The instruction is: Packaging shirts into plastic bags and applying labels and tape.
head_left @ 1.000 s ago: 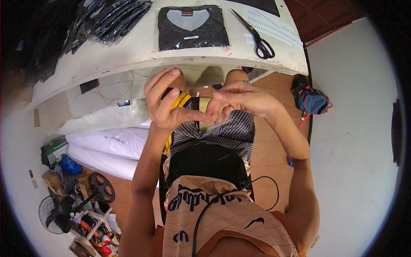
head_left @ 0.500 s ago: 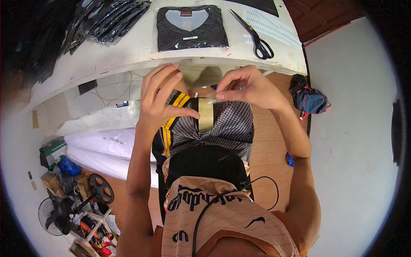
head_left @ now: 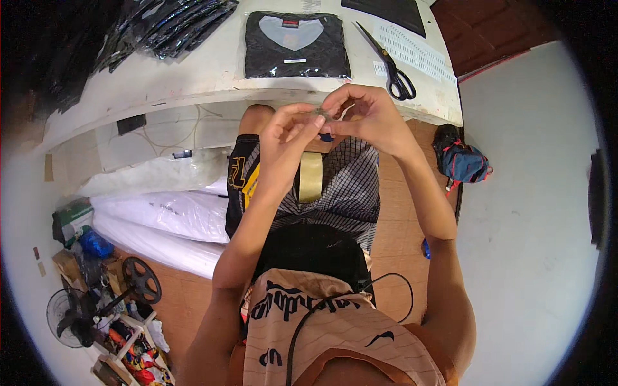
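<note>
My left hand (head_left: 288,134) and my right hand (head_left: 368,120) meet just in front of the table's near edge. Both have their fingers pinched on a small greyish, see-through scrap (head_left: 322,114) that looks like crumpled tape. Fingertips cover part of it. Below them, a yellowish roll of tape (head_left: 311,179) rests on my lap between my thighs, touched by neither hand. On the table beyond lies a folded black jersey (head_left: 296,55) in a clear plastic bag. Black-handled scissors (head_left: 393,67) lie to its right.
Several bagged dark garments (head_left: 174,29) are piled at the table's far left. A printed sheet (head_left: 418,51) lies beyond the scissors. White plastic-wrapped rolls (head_left: 161,222) lie on the floor at left, near a fan (head_left: 72,316). A blue bag (head_left: 468,161) sits by the right wall.
My left hand has left the tape roll and moved up and right to meet my right hand. The scrap is now between both hands' fingers. The view has shifted slightly.
</note>
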### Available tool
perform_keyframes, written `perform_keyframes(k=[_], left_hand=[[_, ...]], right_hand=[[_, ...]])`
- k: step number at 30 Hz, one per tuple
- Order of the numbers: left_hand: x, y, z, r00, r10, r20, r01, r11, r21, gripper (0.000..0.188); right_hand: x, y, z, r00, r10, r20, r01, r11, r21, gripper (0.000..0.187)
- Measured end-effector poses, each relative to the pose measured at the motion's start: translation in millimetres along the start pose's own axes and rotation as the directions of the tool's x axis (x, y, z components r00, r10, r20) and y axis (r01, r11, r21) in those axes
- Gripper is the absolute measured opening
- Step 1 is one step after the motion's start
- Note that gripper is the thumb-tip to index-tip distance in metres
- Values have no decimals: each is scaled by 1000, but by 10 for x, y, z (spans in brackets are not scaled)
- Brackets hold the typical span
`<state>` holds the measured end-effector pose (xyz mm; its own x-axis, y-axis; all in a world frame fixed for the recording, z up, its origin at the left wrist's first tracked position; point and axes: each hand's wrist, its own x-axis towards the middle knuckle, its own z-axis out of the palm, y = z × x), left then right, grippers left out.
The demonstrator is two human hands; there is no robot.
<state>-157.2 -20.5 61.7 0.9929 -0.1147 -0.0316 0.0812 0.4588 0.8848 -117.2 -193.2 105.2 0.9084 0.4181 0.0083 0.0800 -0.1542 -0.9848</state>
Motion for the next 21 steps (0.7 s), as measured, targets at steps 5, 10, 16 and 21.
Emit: perform_keyframes(k=[5,10,16,21], left_hand=[[238,-179,-98,991,13,-130,-5,998,64,22],[622,-341,-218,966,-13,-257,26,999,48,20],[1064,-462,-271,916,-20,-401,43,998,49,24],[1239,-506,-242,870,-79,-487,84,996,-13,28]], right_hand=[[252,281,-82,999,-35,-40,30,993,-114,14],[691,545,-136,992,45,-121,-50,998,-42,15],[1216,754,-258,990,19,-140,-51,972,-228,15],[1456,823,-385,991,79,-112,-107,957,-269,15]])
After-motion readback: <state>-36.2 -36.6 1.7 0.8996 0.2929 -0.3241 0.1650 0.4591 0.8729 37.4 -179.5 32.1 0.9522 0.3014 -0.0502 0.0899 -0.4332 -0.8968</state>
